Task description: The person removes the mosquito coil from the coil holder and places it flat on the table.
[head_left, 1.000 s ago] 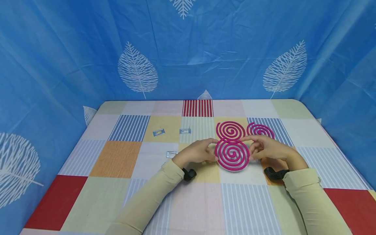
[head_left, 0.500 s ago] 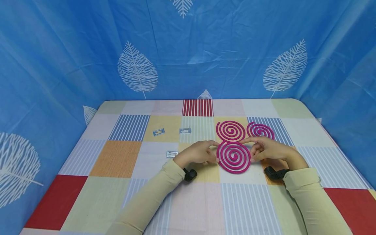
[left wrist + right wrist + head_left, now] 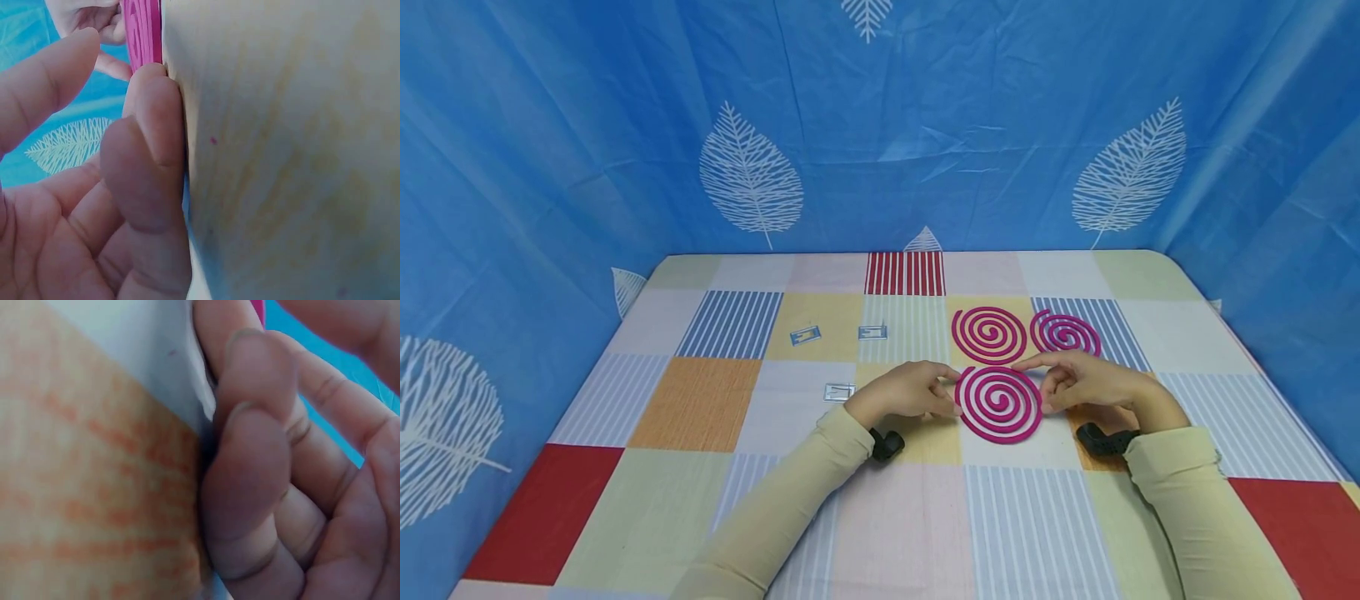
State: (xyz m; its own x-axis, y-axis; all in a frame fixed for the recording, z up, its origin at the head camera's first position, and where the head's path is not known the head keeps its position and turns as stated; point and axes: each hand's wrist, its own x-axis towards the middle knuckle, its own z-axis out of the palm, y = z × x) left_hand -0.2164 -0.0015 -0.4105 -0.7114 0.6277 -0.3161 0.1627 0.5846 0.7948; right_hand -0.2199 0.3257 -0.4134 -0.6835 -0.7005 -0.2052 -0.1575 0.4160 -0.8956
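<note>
A magenta mosquito coil point(image 3: 1000, 405) lies flat between my two hands. My left hand point(image 3: 906, 389) holds its left edge, index fingertip near the top and thumb lower down. On the opposite edge, the index finger and thumb of my right hand point(image 3: 1090, 385) hold it likewise, the other fingers curled in. Seen edge-on in the left wrist view, the magenta coil point(image 3: 142, 34) is just beyond my fingers. A second mosquito coil point(image 3: 988, 335) lies right behind the first. The third coil point(image 3: 1065, 333) is to its right, its near edge hidden by my right hand.
Three small flat metal coil stands lie on the left: one stand point(image 3: 806, 335) at the back, another stand point(image 3: 872, 332) beside it, and a nearer stand point(image 3: 838, 392) by my left wrist. A patchwork cloth point(image 3: 895, 525) covers the table; blue curtains point(image 3: 925, 125) surround it.
The coil between my hands has shifted slightly toward me and to the right, so it no longer overlaps the one behind. Its outer end now shows at the top left.
</note>
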